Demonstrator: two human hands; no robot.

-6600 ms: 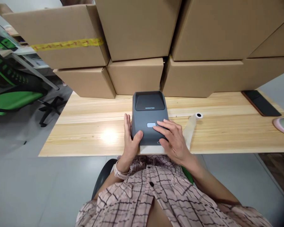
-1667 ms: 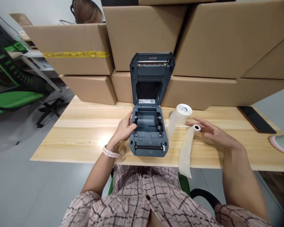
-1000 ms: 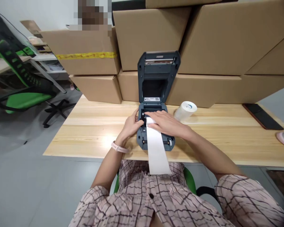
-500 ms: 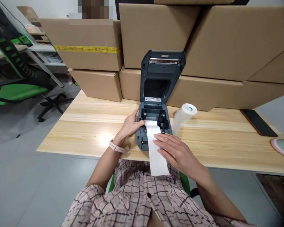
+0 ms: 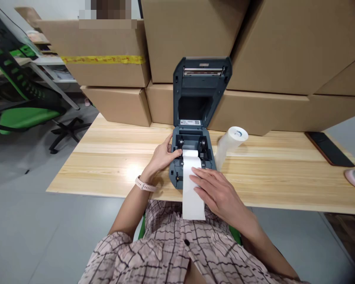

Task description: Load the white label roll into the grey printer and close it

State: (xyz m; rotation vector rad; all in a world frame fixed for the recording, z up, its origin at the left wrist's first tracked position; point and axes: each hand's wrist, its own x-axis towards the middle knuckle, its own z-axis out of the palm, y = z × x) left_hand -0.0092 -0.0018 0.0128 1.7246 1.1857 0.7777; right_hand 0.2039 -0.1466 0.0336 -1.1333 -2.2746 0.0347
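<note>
Okay, head view: printer [image 5: 192, 129] on worktop [image 5: 269, 173], lid [image 5: 198, 90] up. Small paper roll [image 5: 190, 153] already sits in bay [image 5: 192, 141], its strip [image 5: 191, 199] drawn out over front; seems mostly done, lid not yet down. My left hand [image 5: 163, 157] grips printer's left side, thumb by roll; my right hand [image 5: 220, 193] loose, fingers spread flat on strip. Versus earlier frame: strip hangs straighter.

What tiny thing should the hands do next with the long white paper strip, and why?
Perhaps the right hand should smooth the long white paper strip flat: that hand is over the strip, which hangs past the front of the open dark-grey plastic printer.
</note>
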